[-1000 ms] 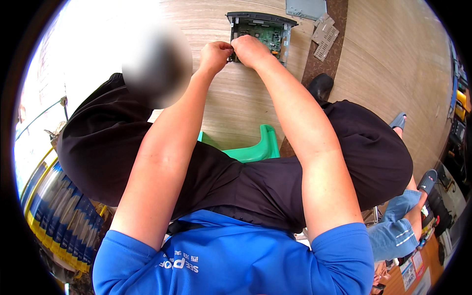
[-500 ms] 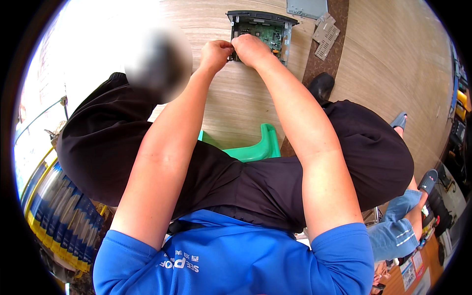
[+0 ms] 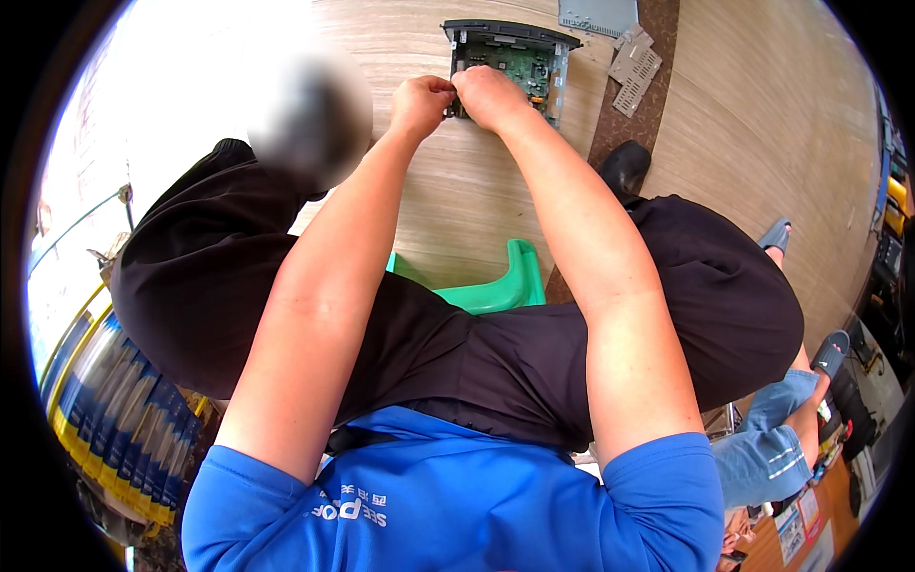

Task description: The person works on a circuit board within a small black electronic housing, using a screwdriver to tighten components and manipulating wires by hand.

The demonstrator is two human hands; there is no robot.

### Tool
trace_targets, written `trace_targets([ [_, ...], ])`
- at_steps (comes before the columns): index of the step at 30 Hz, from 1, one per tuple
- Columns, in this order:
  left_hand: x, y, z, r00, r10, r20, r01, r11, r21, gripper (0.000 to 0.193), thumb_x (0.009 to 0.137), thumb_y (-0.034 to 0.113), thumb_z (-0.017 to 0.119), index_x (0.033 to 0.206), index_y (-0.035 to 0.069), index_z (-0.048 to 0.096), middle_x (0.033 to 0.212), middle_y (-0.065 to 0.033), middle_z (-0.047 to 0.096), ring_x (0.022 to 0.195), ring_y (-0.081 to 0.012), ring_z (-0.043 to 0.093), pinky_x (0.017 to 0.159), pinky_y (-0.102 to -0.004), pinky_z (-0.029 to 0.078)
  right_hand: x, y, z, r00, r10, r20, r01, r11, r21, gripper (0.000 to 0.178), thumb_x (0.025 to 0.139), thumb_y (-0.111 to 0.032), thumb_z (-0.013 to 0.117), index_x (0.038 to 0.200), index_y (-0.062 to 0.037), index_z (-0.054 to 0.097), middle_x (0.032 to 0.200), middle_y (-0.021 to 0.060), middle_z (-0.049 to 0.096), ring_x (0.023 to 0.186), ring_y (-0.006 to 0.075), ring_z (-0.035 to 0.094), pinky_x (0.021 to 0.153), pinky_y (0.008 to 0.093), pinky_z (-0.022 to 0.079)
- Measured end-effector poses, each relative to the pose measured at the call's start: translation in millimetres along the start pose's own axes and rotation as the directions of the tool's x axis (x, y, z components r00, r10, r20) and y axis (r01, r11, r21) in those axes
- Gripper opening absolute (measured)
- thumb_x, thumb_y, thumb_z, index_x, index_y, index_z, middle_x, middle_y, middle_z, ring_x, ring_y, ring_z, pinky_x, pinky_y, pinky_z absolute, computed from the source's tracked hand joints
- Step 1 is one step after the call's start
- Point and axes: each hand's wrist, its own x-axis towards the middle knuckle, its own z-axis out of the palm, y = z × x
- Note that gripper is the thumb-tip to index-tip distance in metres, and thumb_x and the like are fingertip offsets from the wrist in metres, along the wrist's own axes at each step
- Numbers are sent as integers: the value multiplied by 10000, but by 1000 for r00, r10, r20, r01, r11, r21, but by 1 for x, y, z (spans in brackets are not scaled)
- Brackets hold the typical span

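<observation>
On the floor in front of me stands an electronic unit [image 3: 515,59] with its top off, its green circuit board showing inside a metal frame behind a black front panel. My left hand [image 3: 419,107] is at the unit's near left edge, thumb and fingers pinched together. My right hand [image 3: 489,97] reaches over the left part of the unit, fingers curled down against its left side wall. The fingertips of both hands nearly meet there. What lies between them is too small or hidden to make out.
A flat metal cover [image 3: 599,15] and a perforated metal plate [image 3: 634,71] lie right of the unit. Below my legs is a green plastic stool [image 3: 496,291]. A rack of blue-and-yellow packages [image 3: 124,419] stands at left. Another person's leg [image 3: 777,429] shows at lower right.
Both hands stay at the unit's left edge in almost the same pose. The whole view has shifted very slightly.
</observation>
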Motion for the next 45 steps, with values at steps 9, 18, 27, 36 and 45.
trace_targets([
  [9, -1, 2, 0, 1000, 2, 2, -2, 1000, -19, 152, 813, 154, 720, 936, 70, 751, 760, -82, 716, 589, -143, 654, 585, -308, 536, 0, 0, 0, 1000, 0, 11, 0, 999, -32, 255, 873, -140, 479, 944, -97, 720, 1045, 170, 691, 998, 335, 662, 839, 438, 541],
  [18, -1, 0, 1, 1000, 9, -2, -9, 1000, 25, 161, 818, 178, 714, 945, 86, 754, 761, -83, 717, 591, -152, 656, 609, -314, 537, 0, 3, 3, 999, -38, -34, 36, 998, -46, 247, 856, -128, 484, 918, -73, 716, 1006, 184, 692, 970, 341, 666, 817, 437, 542],
  [27, -2, 3, -1, 1000, -18, 16, 18, 1000, 8, 167, 821, 178, 710, 956, 88, 752, 755, -85, 714, 603, -149, 657, 615, -315, 540, -3, 0, 0, 1000, -15, -22, 14, 999, -29, 254, 851, -144, 480, 916, -79, 717, 1020, 182, 692, 970, 342, 666, 829, 444, 536],
  [36, -1, 2, 1, 1000, 8, 12, -8, 1000, 5, 162, 816, 170, 709, 940, 76, 753, 748, -94, 712, 598, -154, 659, 607, -315, 539, -2, 2, 1, 1000, 9, 2, -9, 999, -49, 242, 868, -156, 497, 931, -90, 722, 1025, 169, 697, 975, 334, 670, 825, 433, 543],
  [45, -2, 2, 0, 1000, 28, 8, -28, 1000, 9, 153, 814, 159, 700, 928, 76, 758, 744, -104, 713, 593, -162, 660, 610, -322, 541, 1, 3, 4, 1000, 6, 6, -6, 999, -36, 241, 857, -127, 493, 922, -81, 721, 1021, 174, 697, 973, 338, 670, 825, 436, 545],
])
